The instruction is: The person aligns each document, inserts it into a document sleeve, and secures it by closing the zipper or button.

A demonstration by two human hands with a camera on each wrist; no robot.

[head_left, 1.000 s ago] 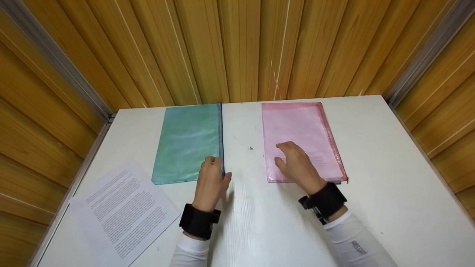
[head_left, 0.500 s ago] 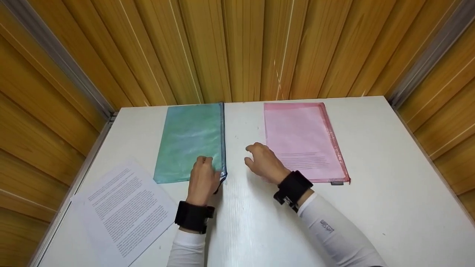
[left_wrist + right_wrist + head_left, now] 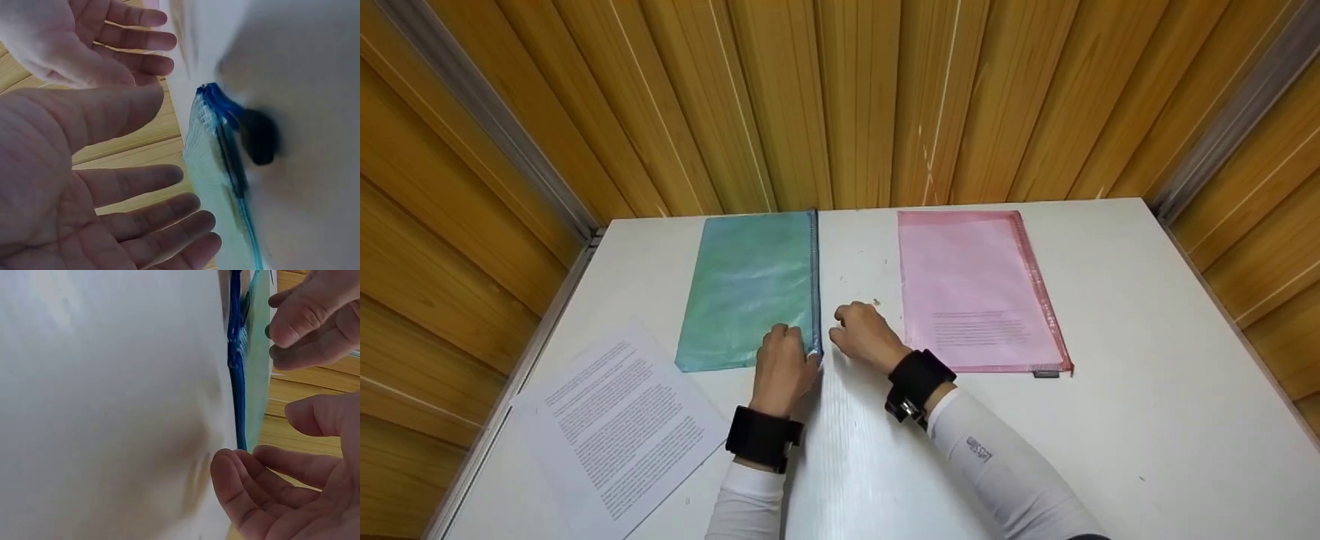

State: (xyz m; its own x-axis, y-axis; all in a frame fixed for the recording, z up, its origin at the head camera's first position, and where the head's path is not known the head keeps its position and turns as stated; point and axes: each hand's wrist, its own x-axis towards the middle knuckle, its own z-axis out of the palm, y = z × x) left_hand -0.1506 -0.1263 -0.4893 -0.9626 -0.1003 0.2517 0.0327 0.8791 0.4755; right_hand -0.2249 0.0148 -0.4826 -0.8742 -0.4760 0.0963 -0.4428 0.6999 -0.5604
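A green zip document pouch point(image 3: 751, 281) lies flat at the back left of the white table, its blue zipper edge point(image 3: 815, 285) facing right. Over its near right corner is my left hand point(image 3: 781, 369); the left wrist view shows its fingers point(image 3: 152, 211) extended with nothing between them. Near that corner, a black tab point(image 3: 259, 136) hangs by the zipper end. My right hand point(image 3: 866, 334) is just right of the zipper edge, fingers loosely bent and thumb apart, holding nothing. Further right lies a pink zip document pouch point(image 3: 967, 270), with printed paper showing through it.
Printed sheets point(image 3: 622, 427) lie askew at the table's left side, close to the green pouch. Wood-look panels point(image 3: 855, 97) stand behind the white table point(image 3: 1117, 420) and along both sides.
My right hand has moved left, from above the pink pouch to beside the green pouch's zipper edge. The left hand has stayed around the near right corner, shifting slightly.
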